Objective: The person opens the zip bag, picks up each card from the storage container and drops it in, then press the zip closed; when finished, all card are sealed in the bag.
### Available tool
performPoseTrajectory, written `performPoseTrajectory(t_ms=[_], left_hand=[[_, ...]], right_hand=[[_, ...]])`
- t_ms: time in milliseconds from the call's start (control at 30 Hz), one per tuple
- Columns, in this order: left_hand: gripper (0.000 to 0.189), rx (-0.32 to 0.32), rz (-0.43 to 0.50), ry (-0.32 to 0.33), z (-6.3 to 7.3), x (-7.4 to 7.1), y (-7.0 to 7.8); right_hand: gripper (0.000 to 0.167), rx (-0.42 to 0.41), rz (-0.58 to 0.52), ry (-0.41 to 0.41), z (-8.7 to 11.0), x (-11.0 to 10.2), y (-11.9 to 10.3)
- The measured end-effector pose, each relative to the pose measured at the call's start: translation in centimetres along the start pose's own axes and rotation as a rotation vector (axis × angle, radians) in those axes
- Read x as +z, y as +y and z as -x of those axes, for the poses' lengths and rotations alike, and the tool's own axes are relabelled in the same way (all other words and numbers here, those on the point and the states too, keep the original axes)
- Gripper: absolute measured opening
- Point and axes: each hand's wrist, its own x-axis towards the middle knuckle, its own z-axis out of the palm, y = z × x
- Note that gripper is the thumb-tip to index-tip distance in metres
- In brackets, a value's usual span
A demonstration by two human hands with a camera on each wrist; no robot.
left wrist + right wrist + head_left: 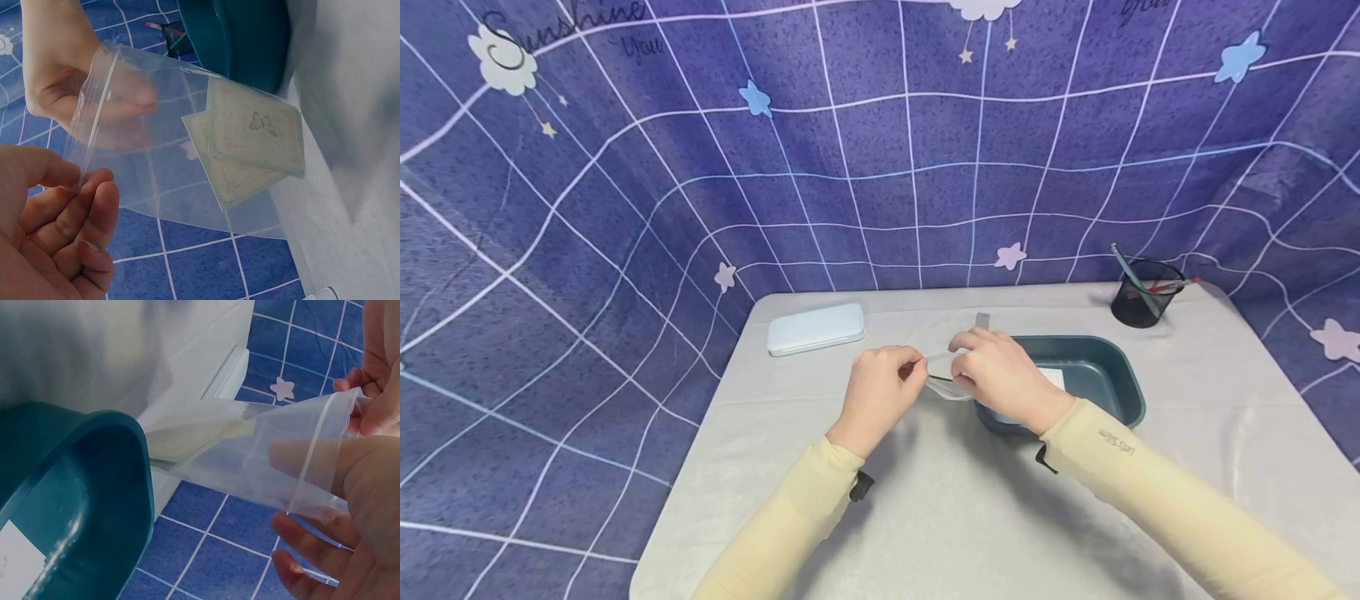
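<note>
A clear zip-lock bag [169, 162] is stretched between the two hands above the table, its zip strip along the end nearest the hands. Two pale square cards [256, 131] overlap inside it, toward its far end; one bears a butterfly print. The left hand [883, 387] pinches one corner of the bag's mouth between thumb and fingers. At the opposite corner the right hand [1000, 375] grips the mouth, and its thumb shows through the plastic. Under and beyond the right hand stands a dark teal basin [1131, 387], with a white card [19, 562] in it.
A pale blue flat case [816, 328] lies at the table's back left. In the back right corner stands a black mesh cup [1138, 304] with pens. A small grey strip [982, 319] shows behind the right hand. Blue patterned cloth [880, 192] hangs around the white table.
</note>
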Motion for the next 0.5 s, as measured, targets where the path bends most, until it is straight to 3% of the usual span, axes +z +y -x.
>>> performPoseTrajectory(t_ms=[333,500], left_hand=[[0.013,-0.013,0.017,-0.001,0.0,0.1,-0.2],[0.013,-0.015,0.019,0.006,0.0,0.1,-0.1]], right_hand=[[0.013,-0.046,-0.060,0.082,0.9,-1.8,0.4],[0.007,-0.006,-0.094,0.100,1.4,-3.4,0.9]])
